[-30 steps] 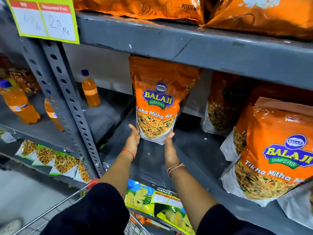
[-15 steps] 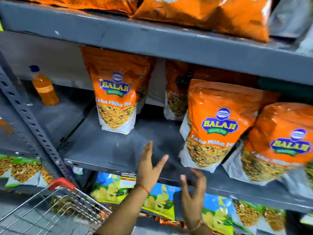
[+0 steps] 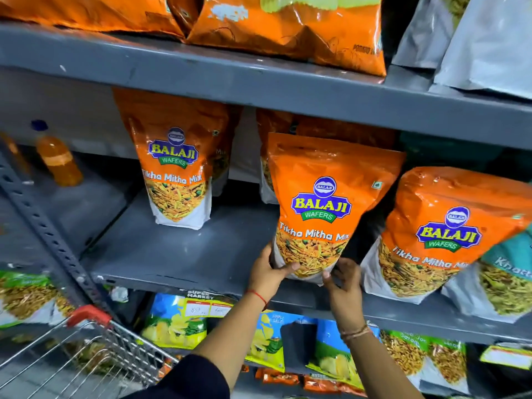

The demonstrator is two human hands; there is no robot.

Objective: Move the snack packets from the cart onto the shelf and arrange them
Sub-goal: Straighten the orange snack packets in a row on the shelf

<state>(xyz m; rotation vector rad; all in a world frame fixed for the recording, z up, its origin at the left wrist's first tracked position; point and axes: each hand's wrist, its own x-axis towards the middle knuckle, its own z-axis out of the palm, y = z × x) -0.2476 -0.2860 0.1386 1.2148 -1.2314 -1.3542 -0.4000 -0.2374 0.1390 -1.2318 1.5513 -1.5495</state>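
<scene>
An orange Balaji Tikha Mitha Mix packet [image 3: 322, 203] stands upright near the front of the grey middle shelf [image 3: 172, 254]. My left hand [image 3: 269, 273] grips its lower left corner and my right hand [image 3: 344, 280] grips its lower right corner. Another identical packet [image 3: 177, 174] stands alone further back to the left. A third packet [image 3: 431, 234] leans at the right, touching more packets behind it. The wire cart [image 3: 86, 349] with a red handle sits at the lower left; its contents are blurred.
Large orange chip bags [image 3: 288, 27] and silver bags [image 3: 475, 38] fill the shelf above. An orange drink bottle [image 3: 59, 159] stands on the left bay. Blue and yellow chip packets [image 3: 178, 323] line the shelf below. A perforated upright post [image 3: 43, 220] separates the bays.
Both hands left the left packet, moved right across the shelf and took hold of the middle packet's bottom corners. The view shifted right.
</scene>
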